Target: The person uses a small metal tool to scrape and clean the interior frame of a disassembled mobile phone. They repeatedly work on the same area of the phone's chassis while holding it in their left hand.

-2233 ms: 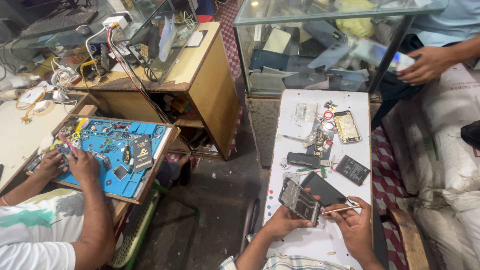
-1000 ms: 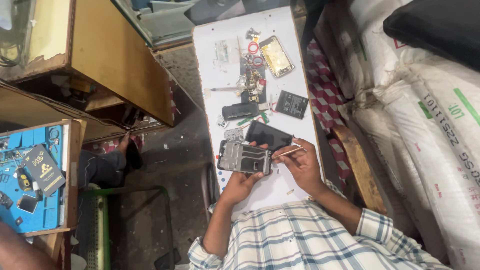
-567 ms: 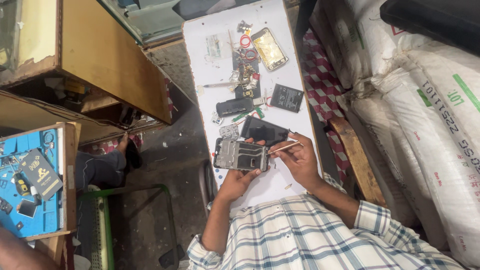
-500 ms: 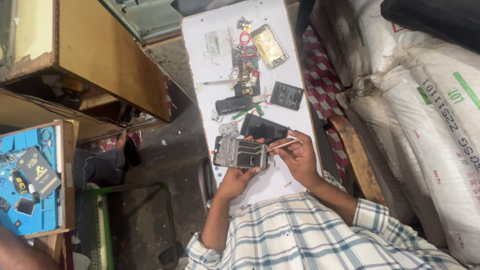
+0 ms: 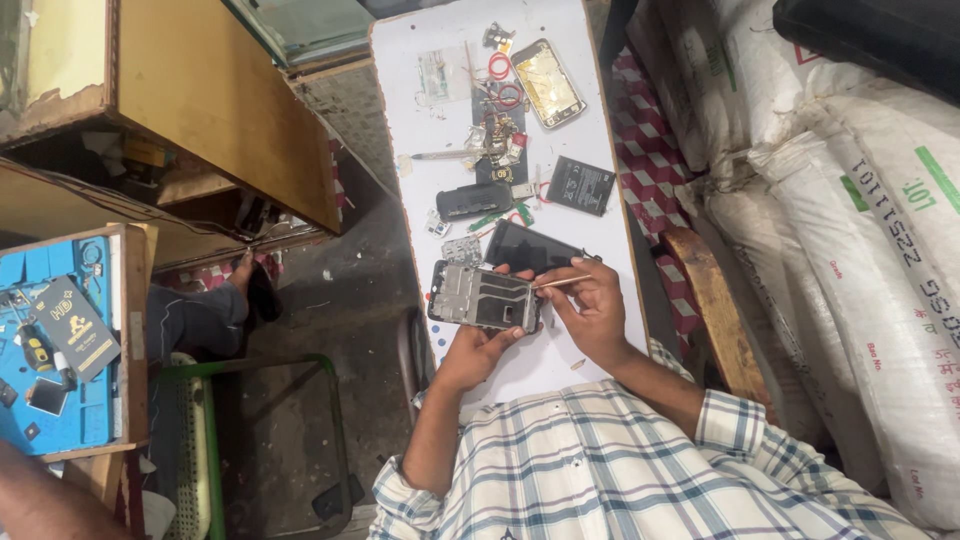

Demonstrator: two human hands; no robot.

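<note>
My left hand grips the lower edge of an opened phone frame, holding it flat over the white table. My right hand pinches a thin metal tool, and its tip touches the frame's right end. A black screen panel lies just beyond the frame, partly under my right fingers. Farther up the table lie a black battery, a dark phone part, a gold phone back and several small loose parts.
White sacks are stacked along the right. A wooden cabinet stands to the left of the table. At the far left is a blue work mat with tools, and another person's arm and leg show there. A green stool stands below.
The view has swung down from the wider room onto my table and drifted slightly. Both hands keep the same hold on the frame and tool.
</note>
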